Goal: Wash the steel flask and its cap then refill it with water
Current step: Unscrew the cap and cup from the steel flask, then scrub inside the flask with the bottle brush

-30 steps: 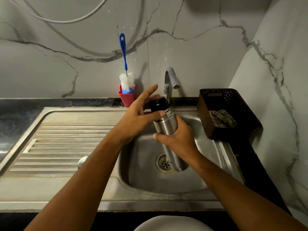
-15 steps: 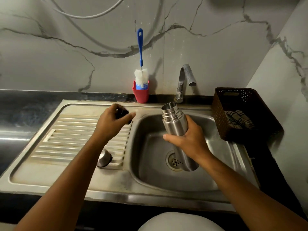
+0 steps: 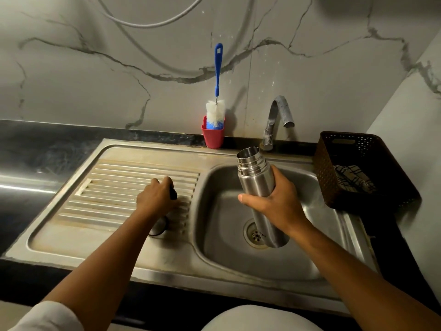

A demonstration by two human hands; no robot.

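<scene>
Evidently for rinsing, right hand (image 3: 279, 204) grips the flask (image 3: 256, 180) over the sink (image 3: 219, 225); left hand (image 3: 157, 198) clasps the cap (image 3: 173, 193) aside.

View: one wide-angle camera on the person's head.
Facing: forward and down onto the sink (image 3: 214, 266), marble wall (image 3: 95, 80) at 12 o'clock.
Nearness: close; left hand (image 3: 157, 199) and right hand (image 3: 274, 206) sit mid-frame.
Edges: worktop (image 3: 35, 151) at 9 o'clock, basket (image 3: 327, 177) at 3.

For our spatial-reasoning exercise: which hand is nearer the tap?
Right. The right hand, gripping the flask, is over the basin in front of the tap; the left hand, holding the cap, is farther left on the draining board.
</scene>
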